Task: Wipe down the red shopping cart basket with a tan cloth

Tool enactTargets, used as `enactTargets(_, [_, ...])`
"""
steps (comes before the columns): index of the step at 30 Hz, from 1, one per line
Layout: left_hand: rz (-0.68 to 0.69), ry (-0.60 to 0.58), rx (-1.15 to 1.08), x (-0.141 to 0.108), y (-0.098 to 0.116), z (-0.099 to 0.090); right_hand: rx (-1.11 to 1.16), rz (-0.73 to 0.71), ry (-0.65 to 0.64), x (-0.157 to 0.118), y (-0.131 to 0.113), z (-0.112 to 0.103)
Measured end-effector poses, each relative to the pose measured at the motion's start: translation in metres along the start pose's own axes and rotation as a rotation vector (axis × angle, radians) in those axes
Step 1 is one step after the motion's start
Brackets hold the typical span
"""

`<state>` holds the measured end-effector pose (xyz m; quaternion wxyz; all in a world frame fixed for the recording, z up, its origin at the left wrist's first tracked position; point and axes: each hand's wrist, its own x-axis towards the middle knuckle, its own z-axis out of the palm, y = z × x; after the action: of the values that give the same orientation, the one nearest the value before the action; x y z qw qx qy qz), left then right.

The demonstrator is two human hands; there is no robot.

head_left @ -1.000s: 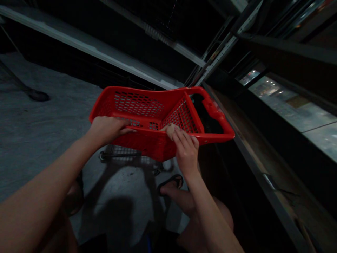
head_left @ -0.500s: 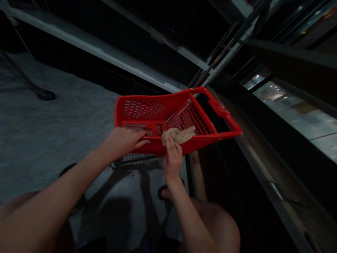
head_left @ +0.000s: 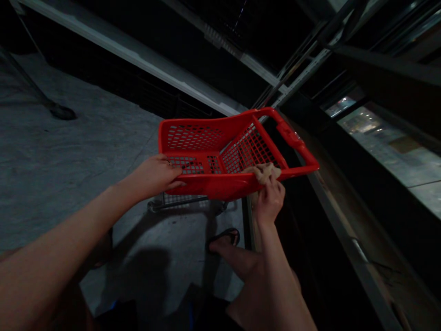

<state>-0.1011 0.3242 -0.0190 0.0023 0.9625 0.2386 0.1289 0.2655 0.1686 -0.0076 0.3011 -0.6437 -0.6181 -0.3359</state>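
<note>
A red plastic shopping cart [head_left: 227, 186] with grid walls stands in front of me, its handle pointing to the right. Over the near rim at its left part, my left hand [head_left: 156, 175] is closed, the fingers curled inside the basket. My right hand [head_left: 271, 198] pinches a beige cloth [head_left: 267, 172] and presses it onto the near rim, close to the handle end. Part of the cloth hangs over the inner side of the basket. Nothing lies in the part of the basket that shows.
A metal shelf rack [head_left: 131, 53] runs behind the cart, with its upright post [head_left: 299, 78] at the back right. On the left, a caster wheel [head_left: 62, 111] rests on the grey concrete floor [head_left: 103, 124]. A long dark ledge [head_left: 341, 216] lines the right side. My sandalled foot [head_left: 223, 239] is below the cart.
My right hand has slid the cloth to the right along the near rim, from its middle toward the handle. The left hand still grips the rim. The view has shifted slightly.
</note>
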Motion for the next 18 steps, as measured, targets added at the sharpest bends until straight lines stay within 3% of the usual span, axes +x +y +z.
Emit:
enactTargets(2, [0.001, 0.021, -0.02, -0.001, 0.006, 0.003, 0.03, 0.084, 0.088, 0.001, 0.003, -0.001])
enactTargets(4, [-0.008, 0.032, -0.037, 0.0, 0.012, 0.006, 0.105, 0.125, 0.133, -0.001, -0.018, 0.007])
enactTargets(10, [-0.046, -0.056, 0.026, 0.003, 0.017, 0.001, 0.302, 0.181, 0.031, -0.031, -0.144, 0.042])
enactTargets(13, [-0.05, -0.091, 0.051, 0.003, 0.013, -0.007, 0.358, 0.007, -0.092, -0.038, -0.187, 0.049])
enactTargets(16, [-0.035, -0.091, 0.046, 0.001, 0.01, -0.01, 0.373, -0.244, -0.251, -0.035, -0.194, 0.054])
enactTargets(18, [-0.037, -0.082, 0.042, 0.0, 0.009, -0.008, 0.355, -0.271, -0.303, -0.032, -0.176, 0.056])
